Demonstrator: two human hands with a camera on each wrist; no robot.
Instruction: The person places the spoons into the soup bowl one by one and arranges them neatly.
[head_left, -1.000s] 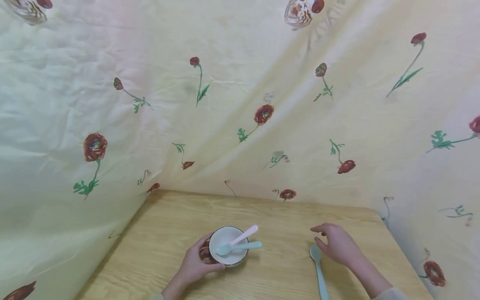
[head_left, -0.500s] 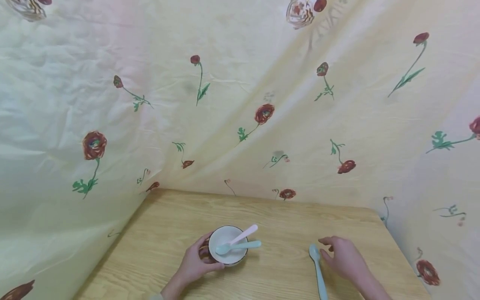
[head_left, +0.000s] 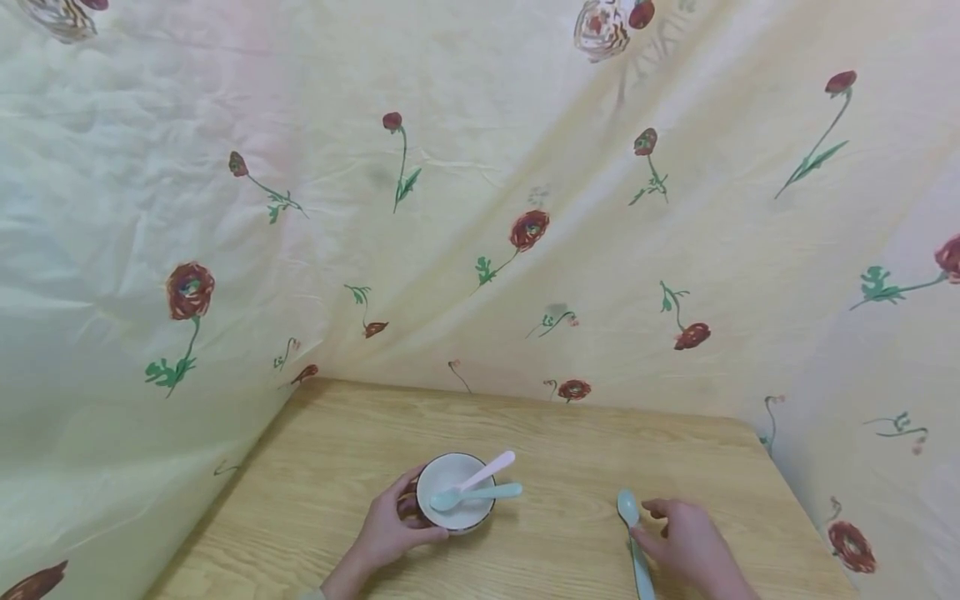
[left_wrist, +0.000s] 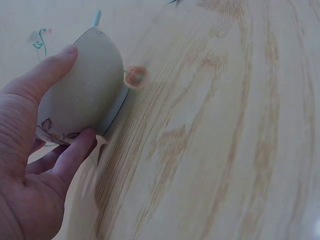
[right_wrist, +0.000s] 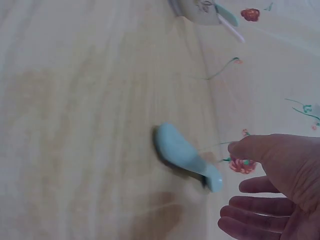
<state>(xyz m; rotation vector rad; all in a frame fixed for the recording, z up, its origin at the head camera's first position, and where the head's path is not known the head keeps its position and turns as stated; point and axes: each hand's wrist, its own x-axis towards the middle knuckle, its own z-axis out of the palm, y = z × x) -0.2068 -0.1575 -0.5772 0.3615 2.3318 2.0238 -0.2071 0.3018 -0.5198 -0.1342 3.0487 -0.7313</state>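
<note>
My left hand (head_left: 390, 525) holds a small white bowl (head_left: 476, 518) with a dark rim, thumb and fingers around its side. In the left wrist view the bowl (left_wrist: 92, 80) shows a flower print, with the left hand (left_wrist: 37, 150) on it. Inside the bowl lie a pink spoon (head_left: 487, 471) and a light blue spoon (head_left: 480, 492), their handles over the rim. Another light blue spoon (head_left: 639, 550) lies on the table at the right. My right hand (head_left: 690, 542) is beside it, fingers loosely bent; the right wrist view shows a gap between this hand (right_wrist: 280, 185) and the spoon (right_wrist: 180, 150).
The wooden table (head_left: 555, 450) runs back to a cream floral cloth (head_left: 450, 250), which hangs behind it and along both sides. The table's right edge slopes past my right hand.
My right hand has come down and nearer to me, from above the bowl of the loose spoon to beside its handle. The left hand and the bowl have stayed in place.
</note>
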